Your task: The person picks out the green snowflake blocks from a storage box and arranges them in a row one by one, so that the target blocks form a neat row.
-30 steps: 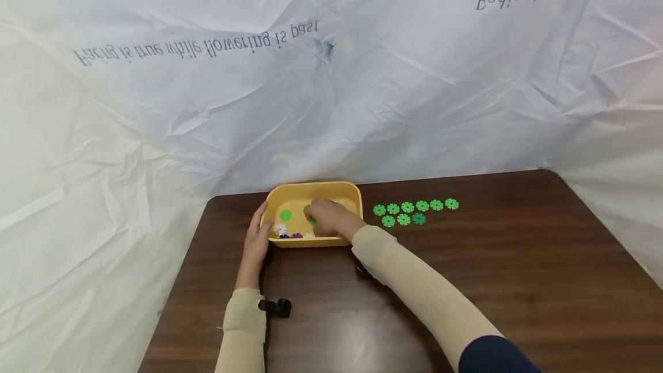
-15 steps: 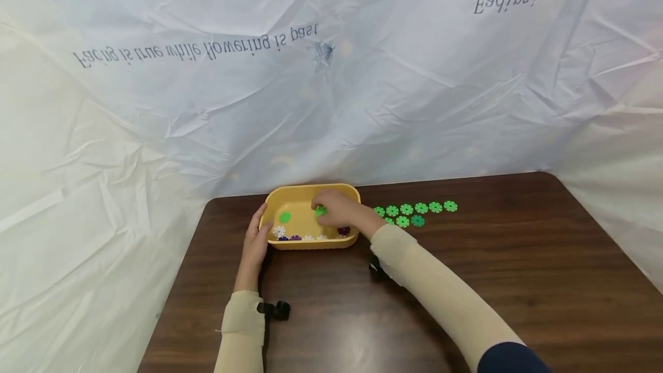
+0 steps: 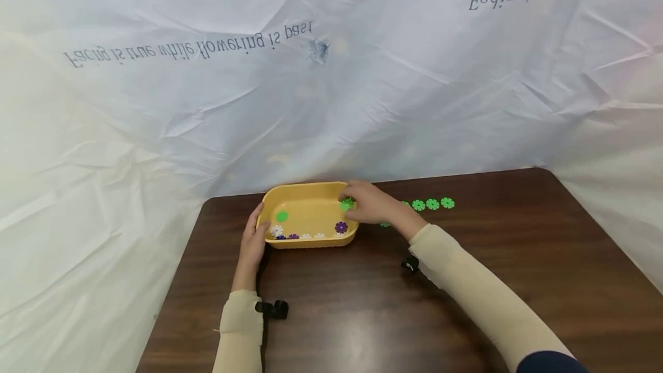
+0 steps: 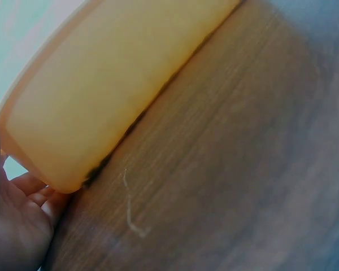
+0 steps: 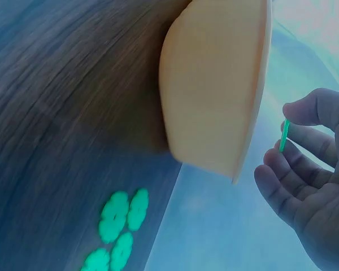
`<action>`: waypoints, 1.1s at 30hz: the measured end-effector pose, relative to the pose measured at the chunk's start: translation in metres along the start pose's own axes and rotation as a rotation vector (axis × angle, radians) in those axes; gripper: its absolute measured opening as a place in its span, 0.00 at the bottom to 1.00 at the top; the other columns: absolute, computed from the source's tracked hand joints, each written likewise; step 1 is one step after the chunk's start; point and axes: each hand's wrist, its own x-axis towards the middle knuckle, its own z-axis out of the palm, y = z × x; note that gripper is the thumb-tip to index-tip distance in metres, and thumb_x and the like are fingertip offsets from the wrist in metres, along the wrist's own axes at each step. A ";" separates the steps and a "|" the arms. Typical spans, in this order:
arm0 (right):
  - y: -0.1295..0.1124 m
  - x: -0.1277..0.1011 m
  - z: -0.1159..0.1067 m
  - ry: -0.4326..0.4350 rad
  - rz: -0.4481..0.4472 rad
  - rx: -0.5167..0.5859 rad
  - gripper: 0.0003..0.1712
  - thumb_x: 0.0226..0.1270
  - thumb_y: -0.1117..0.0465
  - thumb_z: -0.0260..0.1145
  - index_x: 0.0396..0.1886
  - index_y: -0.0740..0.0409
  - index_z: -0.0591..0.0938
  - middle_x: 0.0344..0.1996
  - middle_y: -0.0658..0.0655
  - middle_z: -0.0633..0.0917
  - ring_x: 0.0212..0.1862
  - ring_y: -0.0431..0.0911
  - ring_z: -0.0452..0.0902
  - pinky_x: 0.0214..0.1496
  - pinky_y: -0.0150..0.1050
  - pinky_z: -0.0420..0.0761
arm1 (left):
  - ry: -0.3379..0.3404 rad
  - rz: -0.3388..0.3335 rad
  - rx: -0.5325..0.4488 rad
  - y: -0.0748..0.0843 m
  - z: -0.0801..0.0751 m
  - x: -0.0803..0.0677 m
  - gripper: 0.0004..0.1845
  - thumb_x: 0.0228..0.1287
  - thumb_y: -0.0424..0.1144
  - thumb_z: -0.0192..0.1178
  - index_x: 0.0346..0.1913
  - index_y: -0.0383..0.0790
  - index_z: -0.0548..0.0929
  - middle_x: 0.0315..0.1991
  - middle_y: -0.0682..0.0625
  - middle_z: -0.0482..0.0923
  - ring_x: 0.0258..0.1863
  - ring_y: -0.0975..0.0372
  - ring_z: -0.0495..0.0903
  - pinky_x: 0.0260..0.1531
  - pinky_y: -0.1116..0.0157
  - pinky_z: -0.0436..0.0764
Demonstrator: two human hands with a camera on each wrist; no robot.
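Observation:
A yellow plastic basket [image 3: 311, 243] stands near the far edge of the table. My left hand [image 3: 252, 242] grips its left end, thumb over the rim and fingers against the outside. Between thumb and fingers of my right hand [image 3: 369, 203] a light green snowflake disc [image 5: 285, 135] is pinched, held up by the basket's right rim. Inside the basket lie another green disc [image 3: 282, 216], a white disc [image 3: 277, 229], a purple disc [image 3: 340, 227] and several more white and purple ones along the near wall.
Right of the basket, several green discs [image 3: 432, 204] lie on the brown wooden table [image 3: 445, 315], some hidden behind my right hand. A white printed sheet [image 3: 233, 114] hangs behind the table and down its sides.
My right hand has lifted a green disc from the basket's floor and carried it right to the rim, uncovering the purple disc. My left hand has kept its hold.

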 end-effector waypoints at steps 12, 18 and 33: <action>0.018 -0.026 -0.008 0.044 0.031 0.023 0.19 0.63 0.64 0.65 0.55 0.57 0.82 0.42 0.53 0.79 0.37 0.47 0.71 0.39 0.41 0.73 | 0.015 -0.019 -0.024 0.001 -0.001 0.000 0.29 0.76 0.38 0.48 0.76 0.50 0.61 0.77 0.49 0.52 0.76 0.54 0.50 0.72 0.51 0.52; 0.028 -0.040 -0.011 0.056 0.053 0.007 0.21 0.62 0.64 0.64 0.55 0.59 0.83 0.40 0.54 0.79 0.35 0.46 0.69 0.37 0.41 0.72 | 0.033 0.002 -0.049 -0.019 -0.002 0.012 0.28 0.76 0.38 0.49 0.76 0.52 0.62 0.77 0.51 0.54 0.75 0.56 0.51 0.73 0.54 0.51; 0.060 -0.080 -0.024 0.072 0.086 -0.022 0.17 0.61 0.67 0.65 0.51 0.61 0.84 0.41 0.57 0.79 0.37 0.50 0.73 0.37 0.42 0.74 | 0.071 0.028 -0.018 -0.033 0.001 0.019 0.27 0.75 0.41 0.49 0.74 0.55 0.64 0.76 0.54 0.57 0.74 0.59 0.54 0.73 0.54 0.52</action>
